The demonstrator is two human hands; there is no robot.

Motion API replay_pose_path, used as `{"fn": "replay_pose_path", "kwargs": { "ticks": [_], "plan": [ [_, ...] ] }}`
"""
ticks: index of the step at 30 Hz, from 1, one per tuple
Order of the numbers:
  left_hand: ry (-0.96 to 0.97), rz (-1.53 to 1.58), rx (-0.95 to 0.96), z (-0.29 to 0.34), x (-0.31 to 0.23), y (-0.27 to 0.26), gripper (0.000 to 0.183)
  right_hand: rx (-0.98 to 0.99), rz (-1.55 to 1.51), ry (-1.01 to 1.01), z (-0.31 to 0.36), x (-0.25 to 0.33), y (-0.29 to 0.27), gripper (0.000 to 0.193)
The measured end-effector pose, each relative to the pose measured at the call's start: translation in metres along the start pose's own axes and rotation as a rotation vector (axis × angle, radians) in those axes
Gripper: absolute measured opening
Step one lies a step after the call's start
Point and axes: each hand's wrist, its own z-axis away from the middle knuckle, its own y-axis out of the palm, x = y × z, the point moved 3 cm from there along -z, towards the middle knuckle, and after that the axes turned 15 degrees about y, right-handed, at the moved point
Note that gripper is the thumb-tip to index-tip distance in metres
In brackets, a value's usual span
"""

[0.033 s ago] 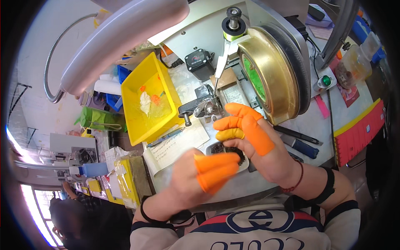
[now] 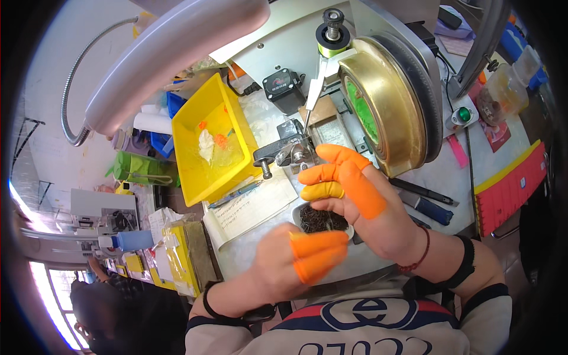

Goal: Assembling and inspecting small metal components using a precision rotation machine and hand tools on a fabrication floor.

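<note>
My left hand [image 2: 284,260], with orange finger cots, hovers at the near side of a small white dish of dark, thin, wiry bits [image 2: 319,219]. Its fingers are pressed together and slightly smeared; what they hold, if anything, I cannot make out. Higher and to the right, my right hand [image 2: 370,192] wears orange and yellow finger cots. Its fingers curve loosely apart, with nothing visible in them. Just beyond its fingertips is a small metal clamp [image 2: 299,155] on a bench machine. A brass-coloured wheel [image 2: 384,106] with a green inner face rises behind that hand.
A yellow tray [image 2: 198,160] with scraps stands at the left, beside a handwritten paper [image 2: 254,213]. Dark-handled tools [image 2: 432,210] lie right of my hand. A lamp [image 2: 177,53] overhangs the upper left. A red corrugated piece [image 2: 512,189] sits far right. Another person is at lower left.
My left hand has shifted right and slightly down, uncovering more of the dish with dark wiry bits. My right hand has moved slightly left.
</note>
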Motion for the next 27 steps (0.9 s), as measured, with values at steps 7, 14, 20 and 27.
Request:
{"fn": "replay_pose_path", "kwargs": {
  "ticks": [7, 14, 20, 27],
  "plan": [
    [-0.011, -0.298, -0.232, 0.006, 0.013, -0.026, 0.030, -0.173, 0.033, -0.093, -0.034, -0.003, 0.000, 0.014],
    [-0.100, -0.167, -0.138, -0.048, 0.099, -0.071, 0.034, -0.260, 0.042, -0.245, -0.077, 0.007, -0.008, 0.016],
    [-0.030, 0.095, 0.152, -0.060, 0.126, -0.042, 0.026, -0.292, 0.122, -0.336, -0.093, 0.010, -0.009, 0.016],
    [0.020, -0.276, -0.263, -0.049, 0.075, -0.053, 0.017, -0.330, 0.584, -0.371, -0.032, -0.005, -0.016, 0.030]
  ]
}}
